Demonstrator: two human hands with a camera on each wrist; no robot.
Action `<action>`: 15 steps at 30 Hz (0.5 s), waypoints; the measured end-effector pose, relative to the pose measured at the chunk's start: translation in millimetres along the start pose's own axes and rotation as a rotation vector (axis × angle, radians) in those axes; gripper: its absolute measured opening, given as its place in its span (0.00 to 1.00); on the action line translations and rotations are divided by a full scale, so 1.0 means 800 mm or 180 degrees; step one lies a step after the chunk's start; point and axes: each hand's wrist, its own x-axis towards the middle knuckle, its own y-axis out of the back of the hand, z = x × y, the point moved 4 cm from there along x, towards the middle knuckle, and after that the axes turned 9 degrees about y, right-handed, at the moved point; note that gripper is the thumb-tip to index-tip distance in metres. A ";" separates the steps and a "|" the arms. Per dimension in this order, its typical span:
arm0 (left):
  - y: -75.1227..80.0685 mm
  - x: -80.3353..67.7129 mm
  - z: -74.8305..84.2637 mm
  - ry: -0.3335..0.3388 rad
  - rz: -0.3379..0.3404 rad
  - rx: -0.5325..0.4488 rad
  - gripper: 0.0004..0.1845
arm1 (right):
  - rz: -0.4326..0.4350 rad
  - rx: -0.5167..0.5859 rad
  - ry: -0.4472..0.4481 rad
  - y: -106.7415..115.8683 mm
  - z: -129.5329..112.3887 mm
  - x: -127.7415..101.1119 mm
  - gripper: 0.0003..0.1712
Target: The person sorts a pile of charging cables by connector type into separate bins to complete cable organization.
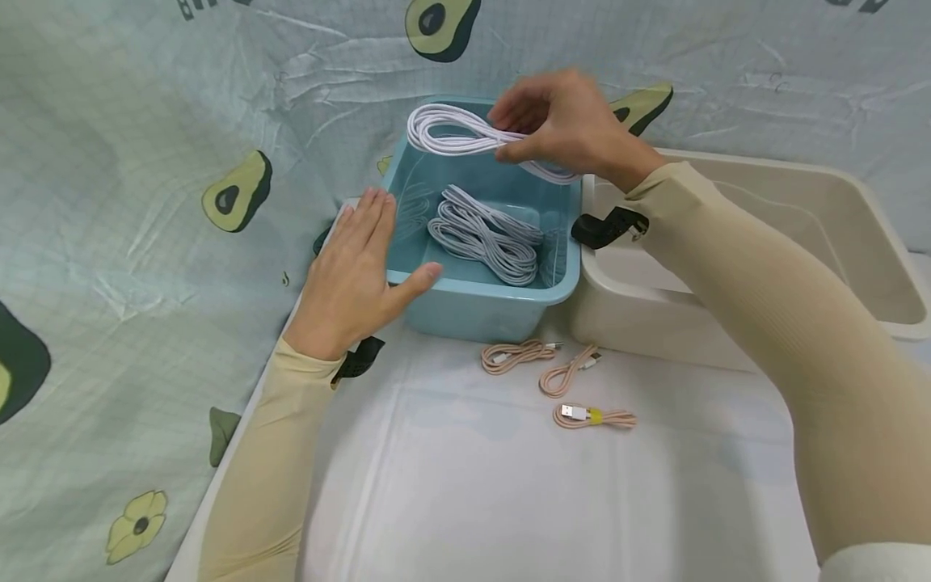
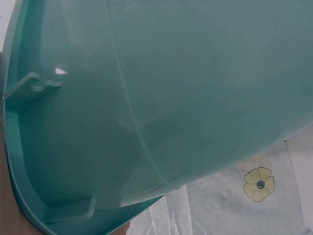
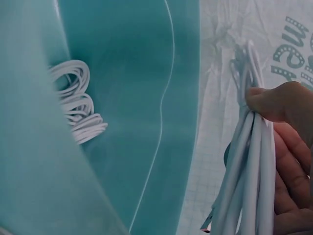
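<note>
The right hand (image 1: 563,121) pinches a coiled white cable bundle (image 1: 465,133) above the far rim of the teal plastic bin (image 1: 480,295). The left hand (image 1: 352,271) lies flat with straight fingers on the bin's left rim, thumb on the near edge.

Only the head view shows a second white cable coil (image 1: 483,234) on the bin floor alongside three pink USB cables (image 1: 556,380) on the white table just in front of the bin, and a beige tub (image 1: 785,242) touching the bin's right side. The right wrist view shows the thumb (image 3: 271,100) pressing the strands; the left wrist view shows only the bin's outer wall.
</note>
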 end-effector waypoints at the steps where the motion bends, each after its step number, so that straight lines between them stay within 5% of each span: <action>1: 0.000 0.000 0.000 0.0001 -0.0001 -0.0002 0.52 | -0.0024 -0.0013 0.0003 -0.001 0.000 0.001 0.25; 15: 0.001 0.000 -0.003 -0.0011 -0.0020 -0.0023 0.52 | -0.0175 -0.0047 -0.0156 -0.006 0.007 0.011 0.27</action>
